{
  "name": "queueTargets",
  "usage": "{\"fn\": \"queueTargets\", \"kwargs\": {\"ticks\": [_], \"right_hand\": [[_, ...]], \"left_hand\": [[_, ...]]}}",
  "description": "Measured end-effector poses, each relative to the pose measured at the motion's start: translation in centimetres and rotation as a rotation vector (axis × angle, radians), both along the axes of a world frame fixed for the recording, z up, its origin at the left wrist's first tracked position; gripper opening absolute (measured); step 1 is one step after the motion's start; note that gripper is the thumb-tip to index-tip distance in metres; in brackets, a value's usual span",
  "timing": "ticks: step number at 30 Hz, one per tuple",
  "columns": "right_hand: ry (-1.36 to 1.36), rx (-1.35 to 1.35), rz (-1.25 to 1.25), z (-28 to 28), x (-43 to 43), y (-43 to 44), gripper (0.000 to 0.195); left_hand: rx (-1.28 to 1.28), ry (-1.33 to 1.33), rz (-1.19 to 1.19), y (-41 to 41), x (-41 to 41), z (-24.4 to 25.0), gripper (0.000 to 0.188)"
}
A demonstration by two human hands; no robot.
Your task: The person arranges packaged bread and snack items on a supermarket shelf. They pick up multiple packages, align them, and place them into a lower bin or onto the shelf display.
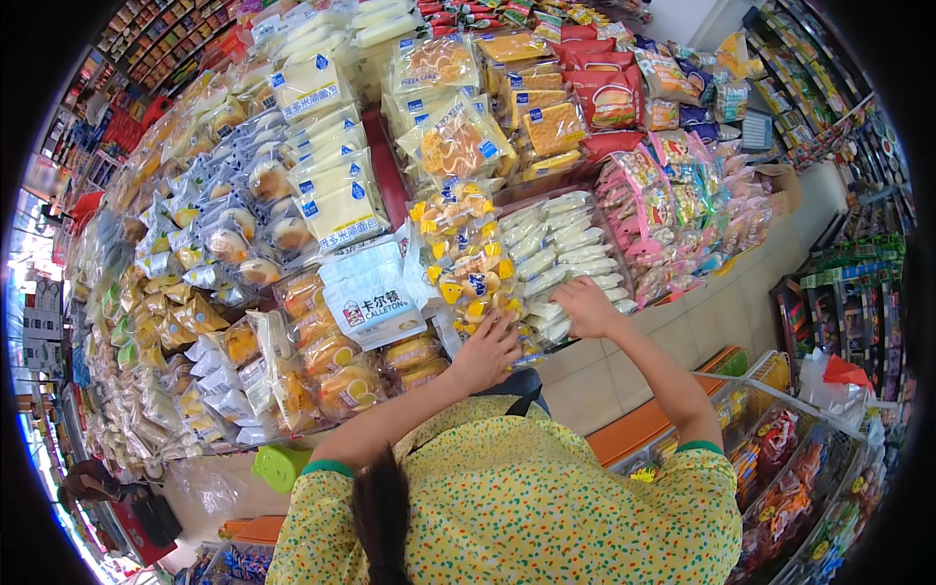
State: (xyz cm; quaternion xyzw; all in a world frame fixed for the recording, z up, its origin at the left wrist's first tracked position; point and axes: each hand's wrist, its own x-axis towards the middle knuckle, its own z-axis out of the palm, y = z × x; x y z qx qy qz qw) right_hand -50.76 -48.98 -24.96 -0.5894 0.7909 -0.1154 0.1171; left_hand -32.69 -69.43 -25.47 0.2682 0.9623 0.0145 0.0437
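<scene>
My left hand [488, 351] lies with its fingers spread a little on the lower end of a row of clear-and-yellow packs of small buns [472, 274]. My right hand [585, 307] rests at the near edge of the white wrapped packs [559, 238], its fingertips bent down among them. Whether the fingers grip a pack cannot be told. Left of my left hand, a pale blue printed bag [374, 296] lies over round yellow cakes in clear wrap [322, 322].
Beyond lie packs of sliced bread [333, 190], waffle packs [552, 128], red bags [603, 95] and pink candy bags [636, 183]. Behind on the right stands a wire rack [779, 387] with snack bins. A green stool [278, 468] stands on the floor at the lower left.
</scene>
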Motion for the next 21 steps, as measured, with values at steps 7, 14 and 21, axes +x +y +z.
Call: {"fn": "queueTargets", "kwargs": {"ticks": [7,14,21], "right_hand": [[-0.009,0.083,0.020,3.8,-0.1,-1.2,0.050],[-0.209,0.010,-0.158,9.1,-1.8,0.1,0.040],[-0.403,-0.198,-0.411,6.3,-4.0,0.0,0.028]], "left_hand": [[0.055,-0.027,0.005,-0.3,0.2,0.0,0.054],[0.047,0.005,0.004,-0.6,0.6,-0.9,0.051],[0.107,0.022,0.002,-0.4,0.1,-1.1,0.053]]}}
